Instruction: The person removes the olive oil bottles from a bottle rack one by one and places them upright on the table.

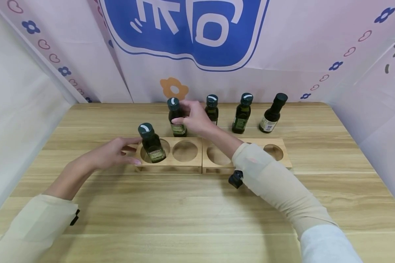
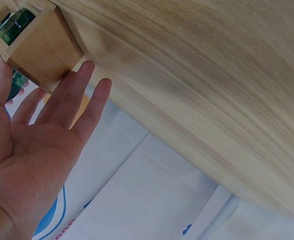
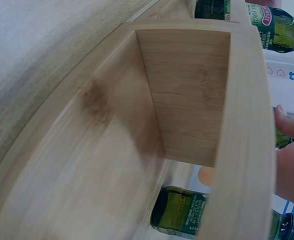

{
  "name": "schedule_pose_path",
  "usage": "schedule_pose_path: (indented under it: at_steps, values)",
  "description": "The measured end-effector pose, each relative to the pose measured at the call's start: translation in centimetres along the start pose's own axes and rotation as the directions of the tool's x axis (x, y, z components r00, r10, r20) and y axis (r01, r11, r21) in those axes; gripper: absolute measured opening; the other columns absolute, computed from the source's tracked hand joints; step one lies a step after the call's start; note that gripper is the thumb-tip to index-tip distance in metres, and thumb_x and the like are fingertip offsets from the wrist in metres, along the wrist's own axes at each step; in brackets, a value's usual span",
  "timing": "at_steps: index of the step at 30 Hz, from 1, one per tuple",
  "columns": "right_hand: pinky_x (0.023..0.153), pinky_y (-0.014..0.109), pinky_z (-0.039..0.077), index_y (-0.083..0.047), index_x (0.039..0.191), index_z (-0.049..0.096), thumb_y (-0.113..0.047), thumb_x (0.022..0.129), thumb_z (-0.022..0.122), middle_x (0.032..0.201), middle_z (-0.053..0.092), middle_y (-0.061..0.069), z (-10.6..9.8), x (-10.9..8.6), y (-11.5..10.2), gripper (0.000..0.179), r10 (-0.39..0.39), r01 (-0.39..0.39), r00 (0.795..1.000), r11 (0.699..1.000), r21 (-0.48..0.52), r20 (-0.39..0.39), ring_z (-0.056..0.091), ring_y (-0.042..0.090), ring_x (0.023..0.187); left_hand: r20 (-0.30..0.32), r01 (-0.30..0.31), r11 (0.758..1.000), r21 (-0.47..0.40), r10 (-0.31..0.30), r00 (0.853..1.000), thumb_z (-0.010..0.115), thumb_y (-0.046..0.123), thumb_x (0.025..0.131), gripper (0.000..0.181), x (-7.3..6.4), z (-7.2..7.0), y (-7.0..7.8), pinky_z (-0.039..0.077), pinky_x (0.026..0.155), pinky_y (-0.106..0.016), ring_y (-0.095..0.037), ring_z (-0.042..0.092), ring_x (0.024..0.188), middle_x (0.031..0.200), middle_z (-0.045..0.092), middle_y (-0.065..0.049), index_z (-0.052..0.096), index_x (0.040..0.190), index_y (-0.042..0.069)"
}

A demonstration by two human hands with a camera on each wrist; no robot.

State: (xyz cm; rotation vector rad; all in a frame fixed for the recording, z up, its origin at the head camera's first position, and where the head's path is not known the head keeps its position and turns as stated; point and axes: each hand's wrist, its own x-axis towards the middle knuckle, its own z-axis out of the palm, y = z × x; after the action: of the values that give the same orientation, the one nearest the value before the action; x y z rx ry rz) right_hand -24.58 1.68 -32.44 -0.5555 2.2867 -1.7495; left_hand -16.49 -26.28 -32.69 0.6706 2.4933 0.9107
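My left hand (image 1: 110,155) reaches round the left end of a wooden bottle rack (image 1: 169,169), its fingers extended and touching the rack. In the left wrist view, the fingers (image 2: 62,102) stretch along the rack's end wall. One dark green-capped bottle (image 1: 153,148) stands tilted in the rack's leftmost round hole. Behind the rack, my right hand (image 1: 197,117) grips a second green-capped bottle (image 1: 178,128), its thumb across the front. In the right wrist view, only part of that hand (image 3: 293,165) shows at the right edge, beyond the rack.
A second wooden rack (image 1: 250,170) adjoins the first on the right, partly covered by my right forearm. Three more bottles stand behind the racks: one partly hidden bottle (image 1: 212,109), one bottle (image 1: 241,117), and a rightmost bottle (image 1: 271,117). A printed cloth (image 1: 145,80) hangs behind the table.
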Motion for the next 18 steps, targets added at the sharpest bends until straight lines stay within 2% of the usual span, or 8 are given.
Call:
schedule_pose_path:
  at_steps: [18]
  values:
    - [0.104,0.03,0.053,0.002,0.141,0.057,0.001,0.096,0.072,0.132,0.067,0.017,-0.04,0.24,0.56,0.048,0.008,-0.008,1.0,0.998,-0.063,0.003,0.065,0.027,0.122,-0.013,-0.013,1.0,0.004,0.013,1.0,0.077,0.012,0.094,0.073,-0.04,0.05,0.17,0.049,0.102,-0.067,-0.057,0.057,0.124,0.15,0.04,-0.042,0.038,0.15,-0.018]
